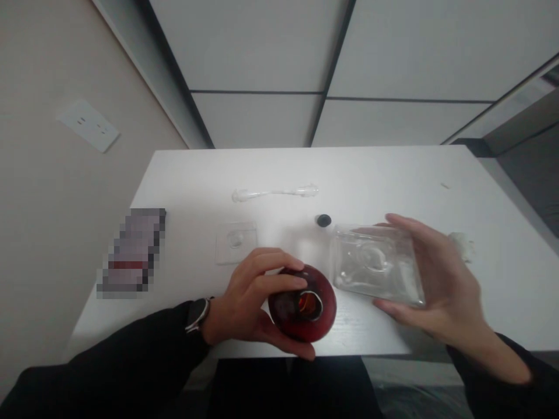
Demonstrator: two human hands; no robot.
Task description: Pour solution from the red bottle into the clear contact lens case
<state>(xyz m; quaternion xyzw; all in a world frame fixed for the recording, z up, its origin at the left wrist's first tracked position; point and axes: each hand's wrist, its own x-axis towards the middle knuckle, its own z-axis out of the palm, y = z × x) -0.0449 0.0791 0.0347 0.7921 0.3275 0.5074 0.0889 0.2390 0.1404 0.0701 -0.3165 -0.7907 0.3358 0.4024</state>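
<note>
My left hand [262, 297] is wrapped round a dark red, rounded glass vessel [321, 326] with a round opening facing up towards me. In my right hand [445, 279] is a clear rectangular glass container [349, 276], gripped by its right end between thumb and fingers. A ring shape shows in the middle of its face. The two glass pieces are close together, near the front edge of the table. Beyond the clear container lies a small black round cap [324, 220]. A clear square plate [222, 250] with a round hole or ring rests behind my left hand.
A slim clear glass piece [275, 192] with flared ends lies across the back of the white table [371, 174]. At the left edge is a blurred-out flat object [135, 247]. A small pale crumpled thing [463, 244] sits beyond my right hand.
</note>
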